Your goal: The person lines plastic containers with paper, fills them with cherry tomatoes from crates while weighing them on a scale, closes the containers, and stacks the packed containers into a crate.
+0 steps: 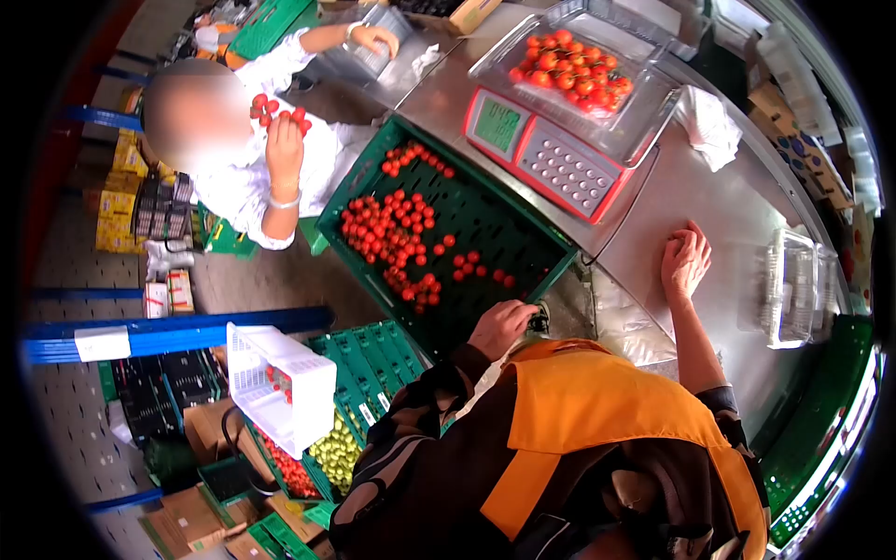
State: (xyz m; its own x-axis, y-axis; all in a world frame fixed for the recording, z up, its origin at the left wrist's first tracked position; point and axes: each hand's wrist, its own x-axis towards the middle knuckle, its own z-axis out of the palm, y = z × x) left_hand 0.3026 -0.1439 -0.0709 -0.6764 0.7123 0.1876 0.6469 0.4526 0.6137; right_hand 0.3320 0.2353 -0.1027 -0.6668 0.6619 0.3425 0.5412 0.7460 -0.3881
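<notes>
Nearest us, our left hand [504,329], fingers bent, is at the near rim of a green crate [485,219], perhaps to steady it; we cannot tell whether it grips anything. Our right hand [686,261] lies loosely curled on the steel bench [733,280], seemingly just for support, with nothing visible in it, between the scale [569,168] and clear punnets [793,289].

The crate sits just beside the scale, apparently so its contents are within reach of both people. Red tomatoes [373,229] are heaped toward its far left, leaving bare slatted floor on the right. Atop the scale, a clear tray [646,126] bears more tomatoes [574,70]; we cannot make out the display reliably.

Off to our left, a white basket [313,373] holds something reddish, above crates of red produce [287,467] and green fruit [336,457].

Across the crate, a co-worker in white sleeves [224,201] holds up several tomatoes [264,107] in one hand [285,149], pinched between fingers.
</notes>
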